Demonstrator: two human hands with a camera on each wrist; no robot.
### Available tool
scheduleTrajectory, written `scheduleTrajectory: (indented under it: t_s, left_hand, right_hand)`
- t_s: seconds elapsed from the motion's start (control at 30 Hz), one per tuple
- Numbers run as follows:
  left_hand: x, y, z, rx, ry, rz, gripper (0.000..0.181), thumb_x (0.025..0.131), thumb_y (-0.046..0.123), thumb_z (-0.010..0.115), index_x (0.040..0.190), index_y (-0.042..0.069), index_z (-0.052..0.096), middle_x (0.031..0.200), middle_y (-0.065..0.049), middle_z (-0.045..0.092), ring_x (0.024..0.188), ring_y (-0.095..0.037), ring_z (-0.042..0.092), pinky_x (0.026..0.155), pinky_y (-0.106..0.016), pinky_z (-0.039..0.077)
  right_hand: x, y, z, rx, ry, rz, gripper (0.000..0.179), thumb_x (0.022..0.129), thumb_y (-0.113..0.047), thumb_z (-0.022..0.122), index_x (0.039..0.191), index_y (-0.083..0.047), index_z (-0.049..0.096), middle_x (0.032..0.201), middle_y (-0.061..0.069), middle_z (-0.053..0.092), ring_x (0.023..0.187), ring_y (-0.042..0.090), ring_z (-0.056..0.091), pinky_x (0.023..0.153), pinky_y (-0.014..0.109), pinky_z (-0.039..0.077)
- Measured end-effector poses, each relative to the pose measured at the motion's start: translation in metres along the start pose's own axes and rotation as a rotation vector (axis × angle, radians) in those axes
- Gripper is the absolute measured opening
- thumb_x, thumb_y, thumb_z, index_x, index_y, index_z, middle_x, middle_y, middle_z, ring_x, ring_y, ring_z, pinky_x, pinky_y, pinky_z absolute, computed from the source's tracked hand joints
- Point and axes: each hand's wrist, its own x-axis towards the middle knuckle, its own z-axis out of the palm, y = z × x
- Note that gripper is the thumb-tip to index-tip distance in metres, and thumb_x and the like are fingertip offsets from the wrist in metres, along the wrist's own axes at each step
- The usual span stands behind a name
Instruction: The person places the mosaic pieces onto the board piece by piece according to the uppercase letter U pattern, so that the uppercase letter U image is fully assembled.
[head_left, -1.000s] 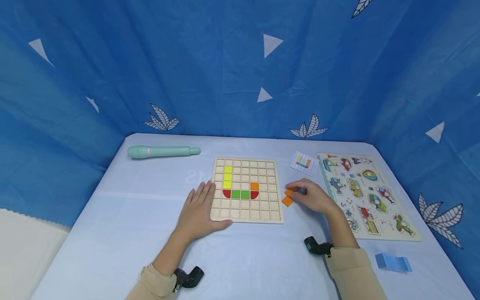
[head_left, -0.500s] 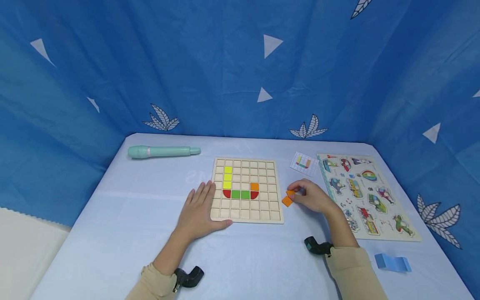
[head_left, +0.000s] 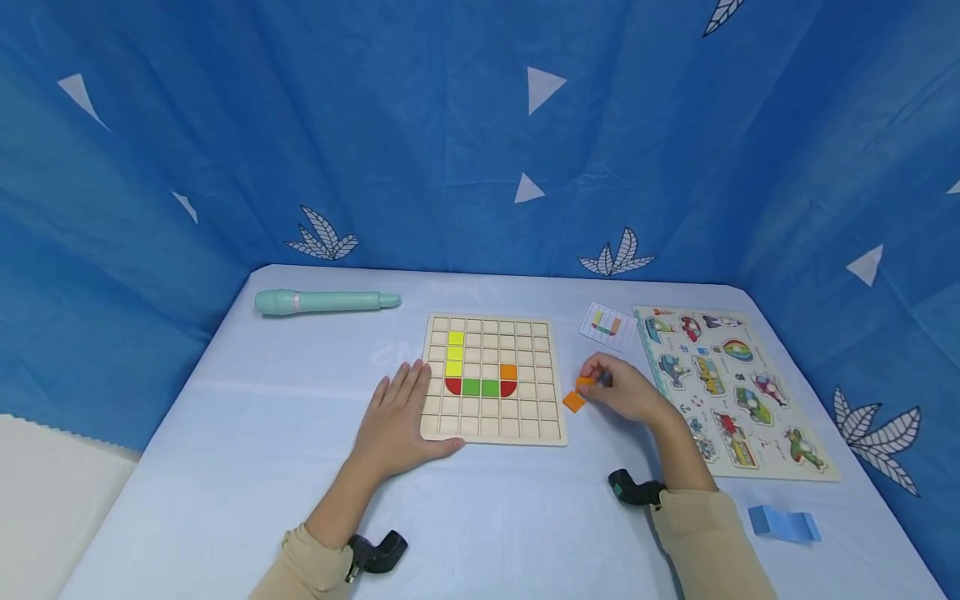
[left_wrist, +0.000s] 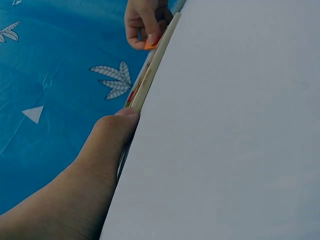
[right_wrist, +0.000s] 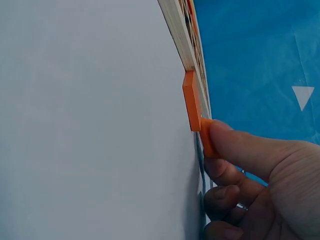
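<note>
A wooden grid board [head_left: 480, 429] lies mid-table, bearing yellow tiles [head_left: 455, 353], green tiles [head_left: 481, 388], red rounded tiles [head_left: 453, 387] and one orange tile [head_left: 508, 372]. My left hand [head_left: 397, 425] rests flat at the board's left edge, fingers straight, its thumb along the near edge; the left wrist view shows that thumb [left_wrist: 117, 122] against the board's side. To the right of the board, my right hand [head_left: 618, 390] pinches an orange square tile [right_wrist: 207, 137] between thumb and fingers. Another orange square tile [head_left: 573, 402] lies on the table beside it, close to the board.
A small pattern card [head_left: 609, 327] lies beyond the right hand. At the right is a vehicle picture puzzle [head_left: 750, 392], with a blue curved piece [head_left: 784, 525] nearer. A mint-green microphone-shaped stick [head_left: 327, 302] lies at the back left. Blue curtains [head_left: 480, 133] hang behind.
My right hand has drawn slightly up and right with the pinched orange tile, away from the tile lying on the table. The left hand stays in place.
</note>
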Motion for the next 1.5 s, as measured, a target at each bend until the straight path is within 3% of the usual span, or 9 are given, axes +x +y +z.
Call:
scheduleTrajectory:
  t_s: [0.23,0.57,0.93,1.5]
  left_hand:
    - [0.0,-0.001,0.0,0.003,0.0,0.003,0.123,0.071,0.086,0.055,0.16,0.013,0.014,0.168,-0.004,0.012,0.156,-0.026,0.008,0.125,-0.054,0.011]
    - [-0.001,-0.002,0.001,0.001,0.003,0.0,0.124,0.07,0.087,0.055,0.16,0.013,0.014,0.168,-0.005,0.013,0.156,-0.026,0.008,0.125,-0.054,0.011]
    - [0.0,-0.003,0.002,0.01,0.004,-0.002,0.124,0.07,0.089,0.053,0.161,0.014,0.014,0.168,-0.004,0.013,0.156,-0.025,0.008,0.125,-0.054,0.012]
    - [0.001,-0.003,0.003,0.024,-0.004,0.005,0.124,0.07,0.089,0.052,0.16,0.012,0.014,0.168,-0.004,0.013,0.156,-0.026,0.009,0.125,-0.054,0.013]
  right_hand:
    - [0.009,-0.009,0.0,0.052,0.025,-0.046,0.015,0.093,-0.016,0.068,0.106,-0.011,0.062,0.098,0.008,0.059,0.088,0.024,0.05,0.077,0.034,0.041]
    - [0.026,-0.039,0.01,0.087,0.009,-0.012,0.016,0.095,-0.024,0.067,0.107,-0.016,0.062,0.1,0.006,0.061,0.088,0.024,0.052,0.074,0.031,0.043]
    - [0.046,-0.069,0.028,0.156,-0.03,-0.08,0.016,0.096,-0.023,0.066,0.107,-0.013,0.061,0.099,0.006,0.06,0.084,0.024,0.051,0.067,0.03,0.044]
    - [0.064,-0.081,0.045,0.171,-0.066,-0.06,0.013,0.096,-0.024,0.066,0.106,-0.016,0.062,0.099,0.006,0.059,0.092,0.025,0.054,0.074,0.032,0.046]
